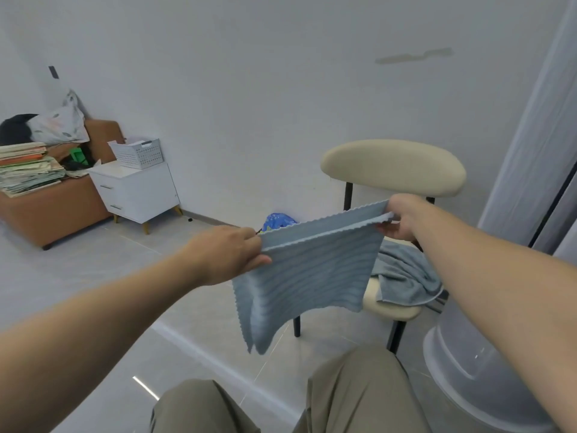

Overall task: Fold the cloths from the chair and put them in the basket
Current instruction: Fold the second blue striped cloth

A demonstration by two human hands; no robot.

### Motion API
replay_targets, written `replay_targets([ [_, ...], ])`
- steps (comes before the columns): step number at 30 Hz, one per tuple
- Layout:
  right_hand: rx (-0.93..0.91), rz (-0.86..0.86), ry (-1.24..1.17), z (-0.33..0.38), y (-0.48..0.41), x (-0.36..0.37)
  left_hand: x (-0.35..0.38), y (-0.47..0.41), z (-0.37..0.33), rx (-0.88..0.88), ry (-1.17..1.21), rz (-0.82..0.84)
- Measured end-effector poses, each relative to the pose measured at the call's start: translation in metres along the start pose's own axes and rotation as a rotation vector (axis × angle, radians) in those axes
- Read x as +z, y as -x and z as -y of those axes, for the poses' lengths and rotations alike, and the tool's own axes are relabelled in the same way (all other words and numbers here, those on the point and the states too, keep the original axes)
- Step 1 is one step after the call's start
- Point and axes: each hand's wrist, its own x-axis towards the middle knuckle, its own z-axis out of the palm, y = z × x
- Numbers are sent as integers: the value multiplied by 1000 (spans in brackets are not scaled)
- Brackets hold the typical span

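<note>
I hold a light blue ribbed cloth (309,273) stretched in the air in front of the chair. It is doubled over, with two scalloped edges lying close together along the top. My left hand (228,251) pinches its left top corners, and my right hand (402,217) pinches the right ones. Behind it stands a cream chair (393,167) with dark legs. A grey-blue towel (402,276) lies crumpled on its seat. A translucent plastic basket (468,370) stands on the floor at the lower right, partly hidden by my right forearm.
My knees in olive trousers (352,392) fill the bottom centre. A blue bag (278,220) sits by the wall behind the cloth. A white nightstand (137,192) with a perforated white bin (137,153) and a cluttered brown sofa (46,207) stand at the left.
</note>
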Motion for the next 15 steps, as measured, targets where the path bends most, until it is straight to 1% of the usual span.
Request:
replay_targets([
  [3,-5,-42,-15,0,-8,0,3,2,-8,181,14,-47],
  [5,-18,-81,-32,-1,-12,1,1,2,-16,224,11,-48],
  [8,-62,-77,-45,-1,-5,3,-6,4,-30,149,85,-56],
  [10,-107,-54,-55,0,-1,4,-9,4,-36,81,97,-57],
  [12,-137,-47,-57,-1,-3,4,-11,5,-39,48,122,-54],
  [15,-175,-99,-28,-3,-11,2,-14,7,-39,25,136,24],
])
